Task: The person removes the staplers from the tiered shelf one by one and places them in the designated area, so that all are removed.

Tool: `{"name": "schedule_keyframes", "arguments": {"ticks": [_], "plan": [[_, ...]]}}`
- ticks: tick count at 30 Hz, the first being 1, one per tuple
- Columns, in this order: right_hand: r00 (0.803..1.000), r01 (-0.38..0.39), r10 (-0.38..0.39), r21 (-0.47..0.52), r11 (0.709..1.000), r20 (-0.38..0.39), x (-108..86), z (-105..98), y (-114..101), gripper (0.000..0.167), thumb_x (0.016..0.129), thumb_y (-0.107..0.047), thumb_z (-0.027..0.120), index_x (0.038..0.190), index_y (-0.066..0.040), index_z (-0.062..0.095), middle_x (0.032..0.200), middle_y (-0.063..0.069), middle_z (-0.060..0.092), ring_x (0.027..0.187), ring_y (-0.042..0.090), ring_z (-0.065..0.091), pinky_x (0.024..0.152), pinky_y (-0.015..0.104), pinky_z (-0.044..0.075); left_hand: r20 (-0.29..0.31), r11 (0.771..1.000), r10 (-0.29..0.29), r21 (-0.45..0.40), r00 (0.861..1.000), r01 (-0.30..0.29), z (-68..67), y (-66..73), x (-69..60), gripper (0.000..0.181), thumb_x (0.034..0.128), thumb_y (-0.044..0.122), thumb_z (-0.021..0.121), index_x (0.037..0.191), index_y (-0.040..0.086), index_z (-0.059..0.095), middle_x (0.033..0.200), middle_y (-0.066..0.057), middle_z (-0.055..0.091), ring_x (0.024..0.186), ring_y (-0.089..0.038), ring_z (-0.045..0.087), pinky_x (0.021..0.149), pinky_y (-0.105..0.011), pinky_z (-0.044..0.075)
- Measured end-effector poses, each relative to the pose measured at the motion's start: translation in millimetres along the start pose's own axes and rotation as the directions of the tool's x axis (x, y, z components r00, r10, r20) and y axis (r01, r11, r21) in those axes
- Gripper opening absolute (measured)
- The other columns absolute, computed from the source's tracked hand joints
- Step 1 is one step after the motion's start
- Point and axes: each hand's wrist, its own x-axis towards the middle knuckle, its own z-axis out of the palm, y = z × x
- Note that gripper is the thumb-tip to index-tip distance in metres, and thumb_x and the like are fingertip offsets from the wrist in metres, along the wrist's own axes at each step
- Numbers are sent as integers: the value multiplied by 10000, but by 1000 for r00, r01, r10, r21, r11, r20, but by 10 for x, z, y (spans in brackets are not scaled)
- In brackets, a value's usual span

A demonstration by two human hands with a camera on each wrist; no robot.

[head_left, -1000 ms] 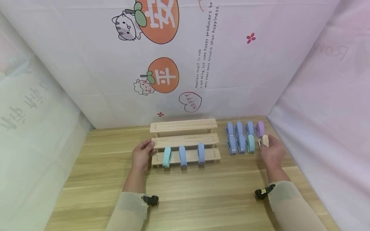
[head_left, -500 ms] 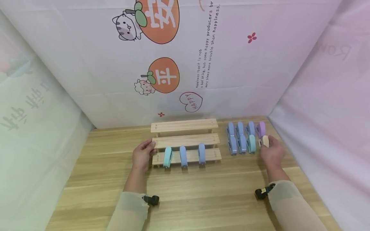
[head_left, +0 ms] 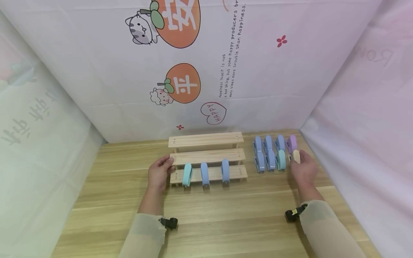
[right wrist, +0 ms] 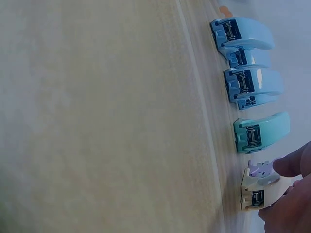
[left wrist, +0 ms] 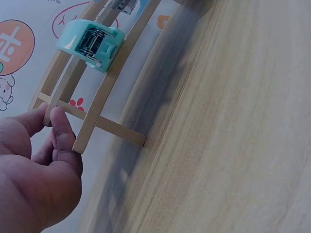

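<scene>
My left hand [head_left: 158, 173] pinches the left end of the middle tier of a wooden three-step rack [head_left: 206, 156]. On the lowest tier stand a mint stapler [head_left: 187, 174], a blue stapler [head_left: 204, 173] and another blue stapler [head_left: 224, 170]. At the right, my right hand [head_left: 304, 168] grips a cream stapler [head_left: 295, 157] between thumb and fingers. In the right wrist view, the cream stapler [right wrist: 257, 191] stands on the table beside a green stapler [right wrist: 262, 132]. A purple stapler [head_left: 292, 142] sits just behind it, partly hidden in the right wrist view.
Several blue staplers [head_left: 260, 162] stand in two rows between the rack and my right hand. A patterned white cloth [head_left: 258, 71] rises behind the wooden table [head_left: 226, 222], with more cloth at both sides.
</scene>
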Motion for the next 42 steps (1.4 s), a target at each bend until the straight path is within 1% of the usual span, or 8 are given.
{"name": "schedule_keyframes", "arguments": {"ticks": [3,9,17,25,31,36,41,42], "plan": [[1000,-4,4,31,1000,7,-5,-6,-6,688,969,-133,597,1605,-75,341,1615,153,390,1483,364,387,1248,498,343,1,1000,2,3,1000,-2,-1,7,-11,459,969,205,772,1366,25,628,1313,-133,617,1084,-273,649,931,-268,624],[999,-24,22,85,996,25,-27,-29,-15,691,997,-157,577,1626,-108,295,1645,110,339,1500,325,360,1256,486,328,0,1000,6,5,1000,-6,9,30,-29,452,973,197,766,1367,24,628,1313,-133,619,1125,-319,636,928,-271,626],[1000,-16,17,94,995,-8,-38,-31,-27,679,996,-164,575,1623,-138,316,1637,88,369,1485,295,398,1243,452,363,-5,1000,-1,-4,1000,1,5,3,-7,454,967,193,774,1360,19,628,1306,-137,617,1155,-353,629,928,-271,626],[999,-18,21,107,994,-27,-88,-41,-57,687,986,-171,612,1616,-153,339,1631,65,383,1484,286,401,1242,446,367,1,1000,-3,-3,1000,3,2,-14,7,461,968,202,772,1365,18,623,1305,-138,613,1121,-321,641,930,-270,625],[999,19,-12,137,990,-52,-208,-2,-135,685,962,-141,667,1590,-140,395,1595,80,439,1457,281,444,1227,434,393,-3,1000,-2,-5,1000,2,3,-9,16,465,969,209,772,1368,20,624,1306,-139,611,1068,-261,655,927,-265,625],[996,71,-61,148,986,-68,-338,43,-250,665,951,-130,707,1561,-121,443,1557,97,483,1430,297,478,1210,434,414,8,1000,-2,-3,1000,2,2,-3,11,474,971,214,769,1379,26,617,1323,-135,607,1031,-212,655,943,-263,618],[989,138,-124,210,968,-78,-450,109,-357,639,948,-75,693,1544,-81,464,1545,111,493,1424,284,485,1193,373,435,14,1000,1,-4,1000,-1,-2,-13,11,464,971,207,769,1373,29,620,1321,-132,608,1016,-200,648,942,-265,619],[988,148,-133,239,959,-78,-466,122,-373,636,945,-60,693,1540,-73,469,1543,117,494,1424,284,484,1188,366,439,12,1000,1,-5,1000,-1,-3,-17,12,460,971,205,769,1370,28,623,1317,-132,610,1015,-202,648,939,-267,620]]}}
